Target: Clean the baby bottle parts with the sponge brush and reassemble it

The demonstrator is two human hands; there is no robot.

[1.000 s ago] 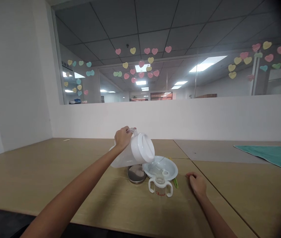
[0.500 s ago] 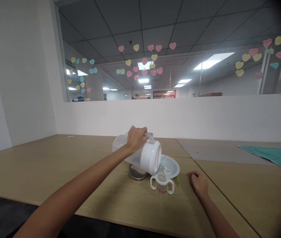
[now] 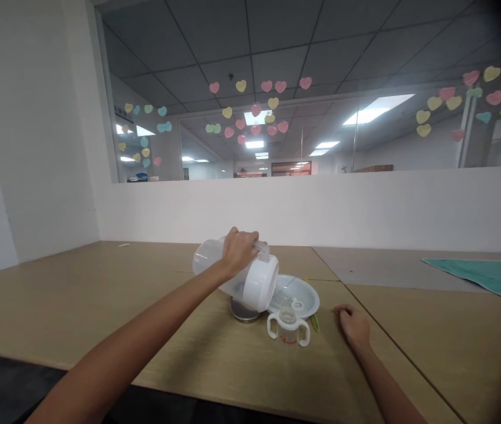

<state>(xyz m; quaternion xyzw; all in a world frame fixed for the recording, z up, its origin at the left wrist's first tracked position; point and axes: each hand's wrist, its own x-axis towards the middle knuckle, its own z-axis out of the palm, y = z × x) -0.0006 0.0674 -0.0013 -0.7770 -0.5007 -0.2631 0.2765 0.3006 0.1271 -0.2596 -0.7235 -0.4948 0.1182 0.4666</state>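
Note:
My left hand [image 3: 238, 252] is closed round the handle of a translucent plastic pitcher [image 3: 210, 259] with a white lid. The pitcher lies tipped far over in the air, its lid end to the right and a little lower. Below and right of that end stands a small clear two-handled baby cup [image 3: 289, 333], upright and uncovered, with red lettering. Behind the cup is a pale bowl [image 3: 313, 297] with a small white ring-shaped part [image 3: 297, 305] in it. My right hand [image 3: 355, 325] rests on the table right of the bowl, fingers curled in, apparently holding nothing.
A round metal disc [image 3: 242, 313] sits under the pitcher, partly covered by it. Beside the bowl a green utensil end [image 3: 315, 322] sticks out. A teal cloth [image 3: 489, 275] lies at the far right of the table, before a white wall [image 3: 180, 209] with a window above.
The pitcher has shifted slightly left with my left hand, so its lid end is farther from the cup and uncovers more of the bowl. My right hand stays put.

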